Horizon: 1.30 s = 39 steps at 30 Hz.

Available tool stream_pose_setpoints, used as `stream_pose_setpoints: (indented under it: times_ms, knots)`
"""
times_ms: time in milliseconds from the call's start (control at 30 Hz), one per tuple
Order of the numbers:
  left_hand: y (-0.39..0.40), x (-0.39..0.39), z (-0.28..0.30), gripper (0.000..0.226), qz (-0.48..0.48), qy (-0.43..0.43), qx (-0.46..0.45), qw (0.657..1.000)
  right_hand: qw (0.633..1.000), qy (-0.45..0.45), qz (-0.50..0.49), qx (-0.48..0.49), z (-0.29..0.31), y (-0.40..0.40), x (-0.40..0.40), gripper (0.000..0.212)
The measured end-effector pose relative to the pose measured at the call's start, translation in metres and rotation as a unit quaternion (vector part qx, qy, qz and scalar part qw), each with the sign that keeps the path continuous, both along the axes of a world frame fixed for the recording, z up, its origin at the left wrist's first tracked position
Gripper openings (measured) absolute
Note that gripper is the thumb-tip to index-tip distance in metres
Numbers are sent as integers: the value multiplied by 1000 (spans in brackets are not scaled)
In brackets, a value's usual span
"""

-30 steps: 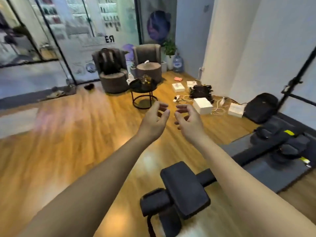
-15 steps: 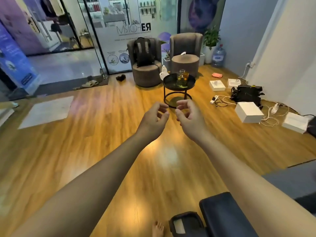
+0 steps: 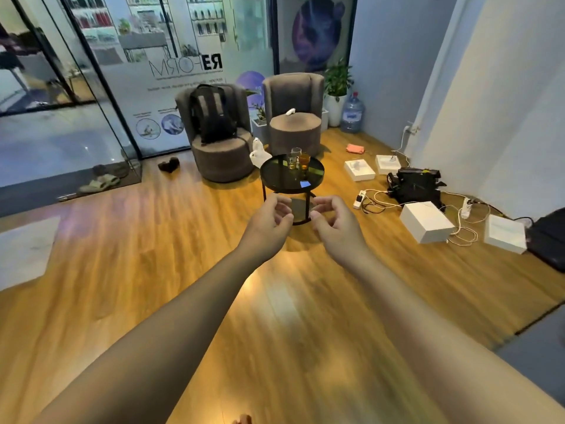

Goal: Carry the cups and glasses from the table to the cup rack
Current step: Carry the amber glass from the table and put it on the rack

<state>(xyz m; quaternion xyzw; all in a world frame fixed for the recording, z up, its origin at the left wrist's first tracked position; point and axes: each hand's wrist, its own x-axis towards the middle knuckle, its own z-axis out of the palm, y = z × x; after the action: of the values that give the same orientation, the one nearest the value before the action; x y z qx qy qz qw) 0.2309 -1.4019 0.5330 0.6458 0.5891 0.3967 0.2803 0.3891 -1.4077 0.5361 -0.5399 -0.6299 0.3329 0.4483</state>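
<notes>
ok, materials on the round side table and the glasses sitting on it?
Round side table: the top looks like dark tinted glass, glossy, since it mirrors the glasses and a blue patch; the frame looks like thin black metal, probably painted. Clear glass: transparent, apparently glass. Amber glass: see-through orange; tinted glass or clear glass holding liquid, cannot tell from here.

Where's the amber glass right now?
Head view, centre: the amber glass stands on the round black side table, right of a clear glass, before the grey armchair.
</notes>
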Motion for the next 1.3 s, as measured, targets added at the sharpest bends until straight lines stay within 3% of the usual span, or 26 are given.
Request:
stream_pose_setpoints:
  times_ms: [567,833,1133,1300]
  knots:
    - [421,-109,-35,31,-36,19,-70,997,997,-35,-35,-67,-44,392,-93,34]
    - [611,-87,-84,32,-48,27,-103,993,994,-17,-52,-99,-83,580,-65,32]
    - [823,-34,-129,33,-38,48,-203,977,982,-26,-30,-183,-118,816,-15,36]
    - [872,-16,-160,37,-20,3,-209,978,980,-34,-26,-193,-132,869,-3,39]
